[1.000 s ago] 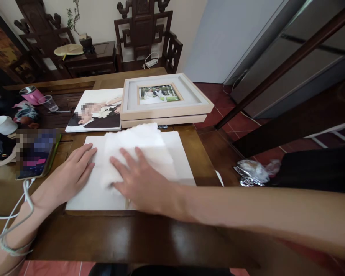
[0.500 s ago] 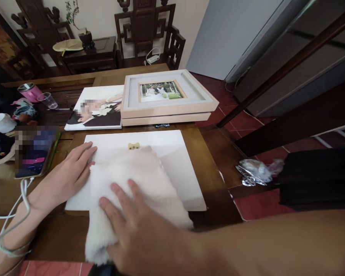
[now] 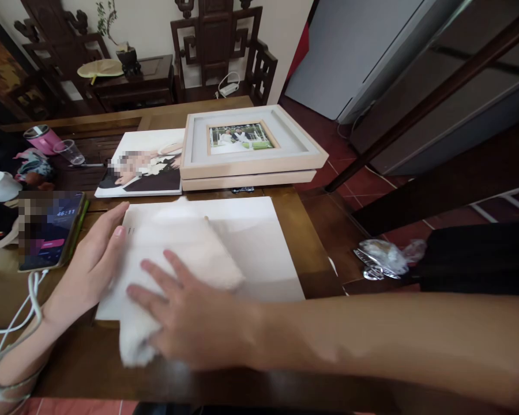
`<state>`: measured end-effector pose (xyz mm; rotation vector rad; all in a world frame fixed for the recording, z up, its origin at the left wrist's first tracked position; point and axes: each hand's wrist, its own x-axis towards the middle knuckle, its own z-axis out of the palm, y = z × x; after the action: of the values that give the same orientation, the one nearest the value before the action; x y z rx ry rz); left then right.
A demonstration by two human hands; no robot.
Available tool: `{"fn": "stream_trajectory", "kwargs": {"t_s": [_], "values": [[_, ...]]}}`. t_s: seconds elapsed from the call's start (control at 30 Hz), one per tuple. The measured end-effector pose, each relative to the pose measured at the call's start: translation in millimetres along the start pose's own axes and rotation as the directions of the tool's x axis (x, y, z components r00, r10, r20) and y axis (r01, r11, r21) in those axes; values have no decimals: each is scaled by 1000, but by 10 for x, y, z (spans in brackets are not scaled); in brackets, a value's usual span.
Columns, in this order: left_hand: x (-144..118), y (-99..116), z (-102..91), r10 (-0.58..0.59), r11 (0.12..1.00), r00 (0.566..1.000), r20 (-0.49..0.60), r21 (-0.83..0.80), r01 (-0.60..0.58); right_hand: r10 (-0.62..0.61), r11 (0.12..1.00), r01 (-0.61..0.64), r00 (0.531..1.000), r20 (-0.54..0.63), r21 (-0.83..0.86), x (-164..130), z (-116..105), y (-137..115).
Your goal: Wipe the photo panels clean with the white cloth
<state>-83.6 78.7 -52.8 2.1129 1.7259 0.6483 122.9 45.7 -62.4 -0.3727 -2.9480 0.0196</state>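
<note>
A white fluffy cloth [image 3: 185, 239] lies across a flat white board [image 3: 268, 248] on the wooden table. Flat on the cloth's near part rests my right hand [image 3: 185, 314], fingers spread and pressing down. The cloth's near end hangs past the board's front edge in a rolled fold. My left hand [image 3: 97, 259] is at the board's left edge, with its fingers stretched out along it. Most of the small hanger on the board is covered by the cloth; only a bit shows.
Behind the board lie a photo panel [image 3: 151, 167] and two stacked light-wood picture frames [image 3: 251, 167]. A phone [image 3: 54, 230] on a white cable [image 3: 34, 288], a pink cup [image 3: 43, 140] and a clear plastic cup [image 3: 71, 152] are at left. The table's right edge [image 3: 318, 253] drops to a red floor.
My right hand has slid the cloth left and away from me across the board, covering most of the hanger. My left hand has shifted slightly left, its fingers closer to the board's edge.
</note>
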Motion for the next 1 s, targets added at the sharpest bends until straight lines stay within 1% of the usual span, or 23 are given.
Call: {"fn": "stream_trajectory", "kwargs": {"t_s": [0.07, 0.1, 0.17, 0.23, 0.33, 0.37, 0.43, 0.53, 0.6, 0.67, 0.77, 0.87, 0.93, 1.0], "values": [[6, -14, 9, 0, 1000, 1000, 16, 2, 0, -114, 992, 114, 993, 3, 56, -80, -55, -79], [9, -24, 15, 0, 1000, 1000, 25, 9, 0, -139, 987, 137, 990, 15, 81, -112, -86, -94], [16, -50, 31, 4, 999, 1000, 24, 34, -5, -136, 982, 126, 989, 62, 140, -147, -144, -62], [23, -83, 48, 26, 996, 1000, 3, 87, -26, -57, 984, 34, 990, 131, 177, -133, -184, 50], [36, -138, 60, 58, 977, 998, -2, 203, -56, 147, 972, -179, 970, 196, 155, -31, -195, 302], [40, -154, 57, 65, 970, 998, 8, 235, -65, 212, 960, -242, 957, 201, 139, 21, -186, 385], [43, -179, 46, 84, 958, 996, 29, 274, -89, 301, 935, -327, 937, 175, 140, 148, -155, 519], [39, -205, 25, 127, 938, 990, 54, 317, -138, 385, 895, -397, 918, 95, 205, 360, -102, 620], [35, -213, 17, 132, 924, 990, 55, 354, -143, 387, 884, -391, 920, 69, 256, 468, -90, 637], [32, -212, 13, 131, 918, 990, 48, 372, -139, 372, 878, -381, 924, 88, 289, 505, -115, 638], [28, -206, 10, 144, 923, 987, 72, 349, -160, 392, 854, -415, 910, 136, 315, 377, -226, 634], [22, -217, 13, 135, 927, 989, 64, 344, -149, 427, 828, -462, 887, 177, 317, 69, -373, 649], [18, -229, 17, 119, 924, 991, 55, 360, -130, 490, 794, -534, 845, 215, 291, -177, -447, 677], [15, -231, 19, 112, 918, 991, 67, 375, -129, 575, 744, -623, 781, 244, 240, -414, -470, 705]]}}
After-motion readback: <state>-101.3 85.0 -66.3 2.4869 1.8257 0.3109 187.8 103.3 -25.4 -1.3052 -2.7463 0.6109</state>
